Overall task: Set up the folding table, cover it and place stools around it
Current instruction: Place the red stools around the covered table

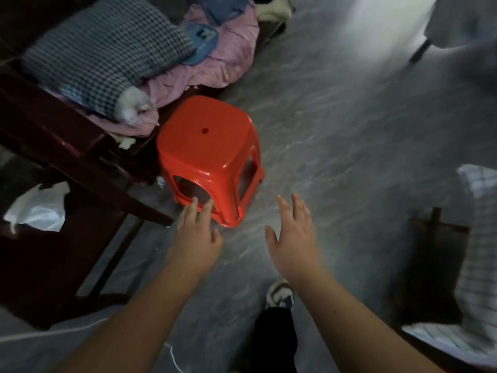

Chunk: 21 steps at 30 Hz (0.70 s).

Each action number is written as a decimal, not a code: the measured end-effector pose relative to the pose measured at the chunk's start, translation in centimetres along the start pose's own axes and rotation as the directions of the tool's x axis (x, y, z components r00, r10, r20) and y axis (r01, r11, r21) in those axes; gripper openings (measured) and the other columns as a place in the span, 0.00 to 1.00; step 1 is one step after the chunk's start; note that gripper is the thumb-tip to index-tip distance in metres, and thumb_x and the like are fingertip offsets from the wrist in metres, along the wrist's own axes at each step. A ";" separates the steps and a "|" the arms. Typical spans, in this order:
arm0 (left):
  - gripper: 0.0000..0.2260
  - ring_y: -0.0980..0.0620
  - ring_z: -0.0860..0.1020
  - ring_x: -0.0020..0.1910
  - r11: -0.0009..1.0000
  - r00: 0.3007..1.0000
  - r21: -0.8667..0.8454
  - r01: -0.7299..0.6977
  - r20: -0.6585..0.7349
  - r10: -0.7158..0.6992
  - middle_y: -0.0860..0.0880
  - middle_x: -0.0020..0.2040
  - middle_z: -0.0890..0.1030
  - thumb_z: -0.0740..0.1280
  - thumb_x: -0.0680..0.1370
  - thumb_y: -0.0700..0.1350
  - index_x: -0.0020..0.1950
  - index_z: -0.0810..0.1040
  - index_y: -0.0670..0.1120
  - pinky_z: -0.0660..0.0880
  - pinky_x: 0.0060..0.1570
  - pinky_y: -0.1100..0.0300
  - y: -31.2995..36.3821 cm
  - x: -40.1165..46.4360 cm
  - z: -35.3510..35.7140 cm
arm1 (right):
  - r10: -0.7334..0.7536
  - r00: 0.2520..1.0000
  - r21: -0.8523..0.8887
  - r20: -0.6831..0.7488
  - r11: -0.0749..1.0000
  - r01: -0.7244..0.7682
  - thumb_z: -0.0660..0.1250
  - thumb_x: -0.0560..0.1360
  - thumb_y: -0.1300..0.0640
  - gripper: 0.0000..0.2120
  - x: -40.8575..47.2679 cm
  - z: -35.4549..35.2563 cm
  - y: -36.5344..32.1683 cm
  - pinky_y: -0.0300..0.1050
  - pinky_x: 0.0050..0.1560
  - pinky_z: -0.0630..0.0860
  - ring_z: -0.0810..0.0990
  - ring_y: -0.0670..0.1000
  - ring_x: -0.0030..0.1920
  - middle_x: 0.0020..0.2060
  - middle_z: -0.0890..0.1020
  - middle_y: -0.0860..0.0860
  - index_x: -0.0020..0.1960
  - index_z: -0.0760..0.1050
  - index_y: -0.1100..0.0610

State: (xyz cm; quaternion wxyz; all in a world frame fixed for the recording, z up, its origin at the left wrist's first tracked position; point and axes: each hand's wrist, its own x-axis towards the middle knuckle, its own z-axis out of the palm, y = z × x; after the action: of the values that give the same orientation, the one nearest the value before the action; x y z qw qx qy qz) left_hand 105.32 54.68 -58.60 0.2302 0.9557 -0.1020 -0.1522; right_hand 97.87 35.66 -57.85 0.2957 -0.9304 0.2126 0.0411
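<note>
Floor: grey marbled floor fills the middle and right of the frame.
Stool: red plastic stool stands upright at centre left, just beside dark wooden furniture piled with bedding.
Left hand: left hand, fingers straight and released, fingertips overlapping the stool's lower edge.
Right hand: right hand, lower centre, fingers spread, holding nothing.

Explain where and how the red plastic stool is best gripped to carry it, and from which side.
Probably from above, one hand per side: the red plastic stool stands upright on the floor, its flat seat overhanging side openings that fingers can hook under. The open left hand and right hand already flank its near corner.
</note>
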 end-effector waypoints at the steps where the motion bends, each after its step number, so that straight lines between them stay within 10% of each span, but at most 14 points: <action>1: 0.31 0.39 0.55 0.78 1.000 1.000 -0.014 0.022 -0.009 -0.022 0.39 0.80 0.56 0.66 0.77 0.42 0.79 0.60 0.47 0.55 0.76 0.46 -0.7 1.1 -0.2 | -0.012 1.000 -0.001 0.007 1.000 0.012 0.67 0.76 0.52 0.34 1.6 0.3 -0.7 0.53 0.77 0.53 0.51 0.58 0.79 0.80 0.53 0.57 0.79 0.57 0.51; 11: 0.30 0.40 0.54 0.78 0.980 0.979 -0.019 0.200 -0.041 -0.201 0.40 0.80 0.56 0.66 0.78 0.42 0.79 0.60 0.47 0.60 0.74 0.41 -4.6 16.6 -2.6 | -0.106 0.986 0.078 0.131 0.992 0.096 0.64 0.78 0.50 0.33 20.0 3.9 -5.8 0.55 0.78 0.53 0.50 0.58 0.79 0.80 0.52 0.57 0.79 0.55 0.48; 21: 0.38 0.38 0.46 0.79 0.970 0.994 0.227 0.087 0.038 -0.098 0.41 0.81 0.46 0.67 0.76 0.57 0.81 0.50 0.56 0.52 0.75 0.40 -6.6 32.3 -2.7 | 0.050 0.977 0.015 0.207 0.998 -0.055 0.66 0.76 0.41 0.40 29.0 8.8 -7.7 0.62 0.77 0.54 0.46 0.65 0.78 0.80 0.44 0.58 0.79 0.46 0.43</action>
State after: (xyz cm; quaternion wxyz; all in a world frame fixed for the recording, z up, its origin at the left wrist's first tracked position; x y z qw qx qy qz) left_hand 137.18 53.01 -67.31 0.1104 0.9754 -0.0794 -0.1734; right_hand 127.80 35.59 -66.84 0.3244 -0.9122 0.2056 0.1429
